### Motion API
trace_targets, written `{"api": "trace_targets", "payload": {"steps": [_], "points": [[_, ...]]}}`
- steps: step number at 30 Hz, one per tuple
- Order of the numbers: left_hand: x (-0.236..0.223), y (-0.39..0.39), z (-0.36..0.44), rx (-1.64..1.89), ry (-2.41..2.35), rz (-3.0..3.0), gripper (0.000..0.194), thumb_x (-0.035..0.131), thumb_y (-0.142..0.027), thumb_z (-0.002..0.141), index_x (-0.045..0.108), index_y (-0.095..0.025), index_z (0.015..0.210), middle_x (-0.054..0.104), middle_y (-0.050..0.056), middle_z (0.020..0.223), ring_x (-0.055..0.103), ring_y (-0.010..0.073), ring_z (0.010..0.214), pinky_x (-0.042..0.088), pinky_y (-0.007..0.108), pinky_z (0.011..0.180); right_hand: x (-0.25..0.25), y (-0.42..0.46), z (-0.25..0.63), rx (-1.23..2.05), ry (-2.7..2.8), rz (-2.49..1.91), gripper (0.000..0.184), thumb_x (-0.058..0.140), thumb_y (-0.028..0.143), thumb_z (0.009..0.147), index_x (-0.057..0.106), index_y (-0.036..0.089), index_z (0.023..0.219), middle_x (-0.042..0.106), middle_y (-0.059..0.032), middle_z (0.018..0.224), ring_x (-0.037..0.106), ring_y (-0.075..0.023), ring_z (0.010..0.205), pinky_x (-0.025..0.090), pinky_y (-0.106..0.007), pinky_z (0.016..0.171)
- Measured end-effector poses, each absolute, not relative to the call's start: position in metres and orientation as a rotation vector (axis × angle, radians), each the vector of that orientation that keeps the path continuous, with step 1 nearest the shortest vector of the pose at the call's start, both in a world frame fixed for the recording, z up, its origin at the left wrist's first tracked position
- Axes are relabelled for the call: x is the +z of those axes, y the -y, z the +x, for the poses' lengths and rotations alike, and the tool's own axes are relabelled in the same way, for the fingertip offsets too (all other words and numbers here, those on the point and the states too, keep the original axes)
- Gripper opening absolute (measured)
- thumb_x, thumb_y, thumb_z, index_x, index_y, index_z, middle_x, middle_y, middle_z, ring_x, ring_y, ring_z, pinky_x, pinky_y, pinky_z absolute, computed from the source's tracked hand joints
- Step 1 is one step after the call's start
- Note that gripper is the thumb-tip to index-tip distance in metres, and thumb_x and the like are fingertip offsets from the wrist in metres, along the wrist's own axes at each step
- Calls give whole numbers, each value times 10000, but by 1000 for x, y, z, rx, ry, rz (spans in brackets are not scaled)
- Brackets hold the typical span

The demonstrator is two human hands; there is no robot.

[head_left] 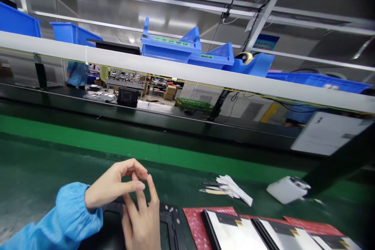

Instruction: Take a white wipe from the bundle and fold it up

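Frame (173, 220), black and dotted with pale spots, lies flat on the dark green bench (32, 164) directly beneath both hands, its near end cut off by the picture's lower edge, so its long axis cannot be told. Neither hand has clear claim to be closer: the right hand (143, 222) covers the frame's middle, fingers raised and spread, thumb standing away; the left hand (108, 185), in a blue sleeve (72, 211), reaches in over the frame's far left part, thumb and fingers arched toward each other. The hands come together at the fingertips; whether something small sits between them, or whether the right palm rests on the frame, cannot be told. Right of the frame, white-faced panels (231, 234) sit on red bubble wrap (193, 222). Beyond and to the frame's right are thin tools (213, 192) with white strips (238, 193), then, farther right, a white bottle (283, 191). Past the frame, a bright green band (146, 158) crosses the bench; higher and farther, a white rail (117, 58) fronts blue bins (170, 47). Farthest, behind and left of the frame, stands a co-worker (78, 74).
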State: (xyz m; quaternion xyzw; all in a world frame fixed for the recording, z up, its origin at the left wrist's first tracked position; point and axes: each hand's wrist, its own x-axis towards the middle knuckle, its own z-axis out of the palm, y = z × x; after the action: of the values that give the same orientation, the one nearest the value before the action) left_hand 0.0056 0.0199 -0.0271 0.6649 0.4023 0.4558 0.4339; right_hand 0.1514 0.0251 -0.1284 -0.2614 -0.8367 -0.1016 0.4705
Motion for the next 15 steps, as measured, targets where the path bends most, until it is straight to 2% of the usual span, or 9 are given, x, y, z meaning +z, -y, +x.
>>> {"api": "trace_targets", "payload": {"steps": [3,5,7,10,12,15], "points": [[-31,-18,8,1091,-1027,1759,671,664,-170,766,343,-245,1351,572,58,1202,503,219,1131,368,409,1010,-127,-25,153,-249,2092,-663,459,426,35,827,543,136,1259,299,-148,1472,129,-452,1358,458,-602,912],[-36,-15,11,1034,-1058,1912,889,690,-143,717,187,-311,1430,485,49,1312,416,238,1230,301,452,1071,-125,-26,155,-246,2111,-675,449,415,82,857,515,135,1292,269,-153,1483,107,-454,1362,458,-608,915],[-41,-13,15,964,-1083,2105,1001,729,-150,682,117,-351,1449,378,45,1403,314,256,1300,233,477,1110,-124,-27,156,-228,2140,-699,442,408,159,892,482,157,1328,225,-145,1500,86,-450,1366,461,-603,920],[-47,-10,22,885,-1118,2298,1017,750,-221,697,84,-367,1453,276,53,1451,239,271,1324,223,505,1112,-126,-28,157,-228,2163,-750,474,416,225,903,423,200,1376,163,-128,1518,43,-447,1370,461,-595,929],[-49,-10,24,856,-1145,2360,975,729,-268,732,82,-358,1456,258,66,1450,201,285,1333,224,528,1106,-130,-28,155,-277,2190,-779,536,438,211,884,361,189,1414,146,-150,1518,19,-458,1365,445,-617,933],[-51,-10,25,786,-1166,2427,888,712,-331,755,158,-353,1449,255,69,1449,123,317,1351,202,562,1100,-141,-27,150,-359,2204,-836,605,455,178,857,301,161,1442,164,-194,1506,27,-470,1360,433,-645,924]]}}
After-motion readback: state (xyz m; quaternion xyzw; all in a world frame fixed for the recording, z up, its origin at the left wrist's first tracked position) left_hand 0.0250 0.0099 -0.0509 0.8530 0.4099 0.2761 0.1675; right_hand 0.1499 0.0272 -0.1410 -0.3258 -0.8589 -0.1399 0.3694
